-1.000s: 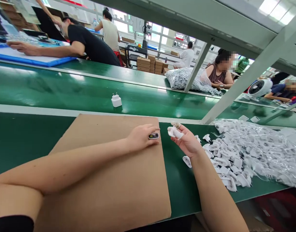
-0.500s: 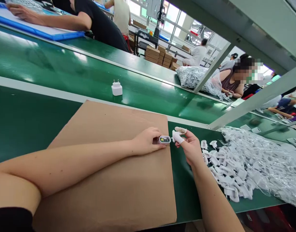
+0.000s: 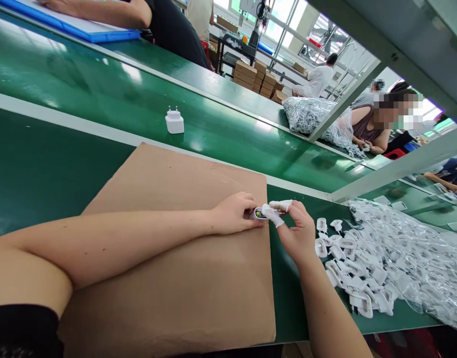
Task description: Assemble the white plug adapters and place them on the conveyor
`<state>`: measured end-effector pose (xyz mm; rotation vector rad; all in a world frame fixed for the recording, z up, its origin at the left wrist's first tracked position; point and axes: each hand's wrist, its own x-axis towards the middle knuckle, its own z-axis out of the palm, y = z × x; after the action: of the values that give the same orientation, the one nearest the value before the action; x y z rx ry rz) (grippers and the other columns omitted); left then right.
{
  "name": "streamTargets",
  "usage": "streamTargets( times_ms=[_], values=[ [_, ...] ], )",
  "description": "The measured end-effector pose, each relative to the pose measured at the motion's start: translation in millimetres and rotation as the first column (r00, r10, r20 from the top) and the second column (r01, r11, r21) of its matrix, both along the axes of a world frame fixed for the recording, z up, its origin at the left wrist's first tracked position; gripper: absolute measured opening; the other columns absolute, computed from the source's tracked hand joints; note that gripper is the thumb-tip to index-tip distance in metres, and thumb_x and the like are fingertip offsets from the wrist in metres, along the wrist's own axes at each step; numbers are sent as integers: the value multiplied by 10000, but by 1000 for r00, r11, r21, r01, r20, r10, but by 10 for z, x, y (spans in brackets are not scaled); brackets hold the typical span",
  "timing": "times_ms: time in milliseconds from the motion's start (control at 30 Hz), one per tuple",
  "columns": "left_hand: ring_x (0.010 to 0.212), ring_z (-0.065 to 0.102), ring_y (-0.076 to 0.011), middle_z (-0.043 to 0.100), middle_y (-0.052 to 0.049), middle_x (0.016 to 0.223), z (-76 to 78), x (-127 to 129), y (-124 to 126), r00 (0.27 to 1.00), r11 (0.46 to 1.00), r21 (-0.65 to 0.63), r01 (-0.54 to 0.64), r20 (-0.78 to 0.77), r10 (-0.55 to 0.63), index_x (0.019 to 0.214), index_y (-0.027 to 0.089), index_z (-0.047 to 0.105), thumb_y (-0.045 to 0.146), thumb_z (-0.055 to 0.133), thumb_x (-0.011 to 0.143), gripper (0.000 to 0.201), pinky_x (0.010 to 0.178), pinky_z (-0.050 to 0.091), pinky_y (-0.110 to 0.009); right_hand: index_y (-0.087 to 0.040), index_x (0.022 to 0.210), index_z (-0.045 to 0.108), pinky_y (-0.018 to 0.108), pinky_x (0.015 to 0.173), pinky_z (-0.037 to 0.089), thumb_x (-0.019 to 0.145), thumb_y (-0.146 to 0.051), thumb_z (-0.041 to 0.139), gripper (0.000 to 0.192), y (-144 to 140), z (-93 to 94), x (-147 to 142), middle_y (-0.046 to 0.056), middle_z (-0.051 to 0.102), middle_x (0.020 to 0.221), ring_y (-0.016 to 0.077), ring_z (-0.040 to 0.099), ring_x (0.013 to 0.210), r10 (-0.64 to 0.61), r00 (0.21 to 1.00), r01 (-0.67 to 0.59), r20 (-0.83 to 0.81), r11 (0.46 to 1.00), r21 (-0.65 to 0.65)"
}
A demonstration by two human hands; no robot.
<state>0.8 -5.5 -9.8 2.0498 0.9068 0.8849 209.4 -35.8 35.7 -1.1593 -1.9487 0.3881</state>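
Observation:
My left hand (image 3: 234, 215) rests on a brown cardboard sheet (image 3: 169, 258) and pinches a small white charger body (image 3: 257, 213) whose open end shows its inner parts. My right hand (image 3: 296, 229), with white finger cots on thumb and forefinger, presses a small white plastic cap (image 3: 267, 210) against that open end. Both hands meet at the cardboard's right edge. A heap of loose white caps (image 3: 349, 271) lies just right of my right hand.
One finished white charger (image 3: 174, 122) stands plug-up on the green conveyor belt (image 3: 83, 89) beyond the cardboard. A pile of clear plastic bags (image 3: 415, 253) lies at the right. Other people work across the belt, beside another bag pile (image 3: 310, 113) and stacked cartons (image 3: 256, 82).
My right hand has brought the white cap leftward onto the charger body held by my left hand. The view has tilted down and shifted right.

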Motion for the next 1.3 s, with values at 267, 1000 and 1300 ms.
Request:
streamTargets(
  times_ms=[267, 1000, 1300],
  values=[
    [889, 623, -208, 673, -55, 923, -1, 8, 7, 1000, 1000, -12, 14, 25, -13, 905, 195, 773, 399, 740, 891, 207, 800, 487, -329, -223, 928, 701, 353, 741, 519, 939, -146, 612, 119, 54, -20, -36, 64, 702, 940, 233, 629, 900, 67, 952, -106, 299, 988, 114],
    [865, 612, -203, 656, -52, 901, 34, 1, -2, 1000, 1000, -24, 14, 13, -14, 844, 186, 736, 410, 710, 895, 231, 765, 483, -318, -227, 816, 636, 311, 667, 433, 865, -75, 547, 183, 87, 26, -80, 34, 615, 787, 210, 541, 779, 75, 929, -124, 362, 986, 115],
    [832, 612, -177, 619, -33, 930, 51, -40, 88, 996, 984, -150, 91, 30, -88, 846, 188, 754, 468, 741, 863, 281, 782, 504, -302, -225, 763, 627, 326, 676, 422, 876, -102, 525, 196, 131, -4, -37, 43, 618, 782, 214, 519, 778, 104, 914, -155, 392, 983, 101]
  ],
)
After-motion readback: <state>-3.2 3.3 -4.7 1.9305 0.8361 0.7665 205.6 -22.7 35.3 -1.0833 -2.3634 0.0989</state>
